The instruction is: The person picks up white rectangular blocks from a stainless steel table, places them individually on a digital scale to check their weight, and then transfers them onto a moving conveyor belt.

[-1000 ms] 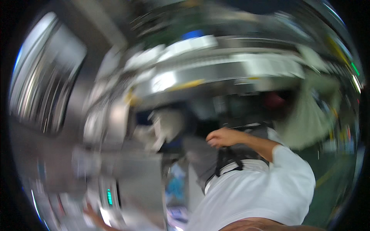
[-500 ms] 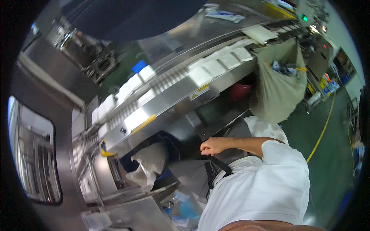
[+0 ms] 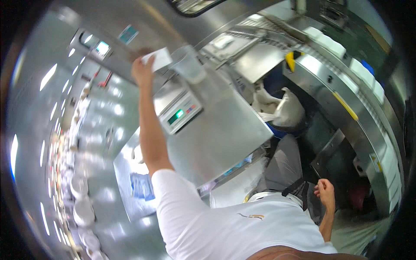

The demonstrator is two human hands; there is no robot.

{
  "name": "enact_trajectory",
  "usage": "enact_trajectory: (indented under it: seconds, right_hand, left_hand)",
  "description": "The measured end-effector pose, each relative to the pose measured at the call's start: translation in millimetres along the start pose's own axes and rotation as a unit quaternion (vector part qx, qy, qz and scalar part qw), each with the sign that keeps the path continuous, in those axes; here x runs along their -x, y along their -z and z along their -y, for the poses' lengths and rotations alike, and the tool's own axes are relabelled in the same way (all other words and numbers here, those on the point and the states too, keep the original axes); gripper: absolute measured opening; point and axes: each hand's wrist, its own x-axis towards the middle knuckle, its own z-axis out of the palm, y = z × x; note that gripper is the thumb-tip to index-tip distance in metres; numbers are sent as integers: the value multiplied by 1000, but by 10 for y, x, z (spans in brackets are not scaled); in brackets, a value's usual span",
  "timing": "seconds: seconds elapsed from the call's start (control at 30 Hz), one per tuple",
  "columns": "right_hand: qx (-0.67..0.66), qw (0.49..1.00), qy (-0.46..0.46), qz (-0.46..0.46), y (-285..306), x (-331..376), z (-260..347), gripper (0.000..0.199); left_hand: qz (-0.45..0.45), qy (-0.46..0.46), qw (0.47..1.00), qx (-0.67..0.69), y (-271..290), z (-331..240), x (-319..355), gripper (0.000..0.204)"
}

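Note:
My left hand [image 3: 142,71] is stretched far out over the steel table, its fingers closed on a white rectangular pad [image 3: 159,59]. Right beside the pad stands a translucent plastic container [image 3: 189,65]. Below the hand sits a digital scale [image 3: 180,112] with a lit green display. My right hand [image 3: 325,193] hangs low at my right side with the fingers curled. A thin dark line shows at its fingertips; whether the hand grips it I cannot tell.
The steel table [image 3: 216,138] spreads in front of me. An open pale bag [image 3: 288,108] stands in a dark blue bin beyond its corner. A curved conveyor [image 3: 316,78] carries white pads along the right. Round white rolls [image 3: 83,212] line the far left.
My view has swung left from the conveyor to the table and scale. My left arm has come into view, holding a white pad. My right hand now shows lower, at the right.

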Motion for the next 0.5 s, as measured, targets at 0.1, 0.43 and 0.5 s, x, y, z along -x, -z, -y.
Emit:
enact_trajectory:
  seconds: [0.1,0.43,0.5]
  right_hand:
    - [8,999,35,-14,-26,156,-45,28]
    - [50,997,47,-22,-97,136,290,28]
    - [40,998,50,-26,-92,155,277,28]
  left_hand:
    - [13,32,992,118,-191,-544,208,43]
    - [157,-14,988,-2,-490,-1072,115,45]
    - [202,-21,979,-34,-568,-1062,106,45]
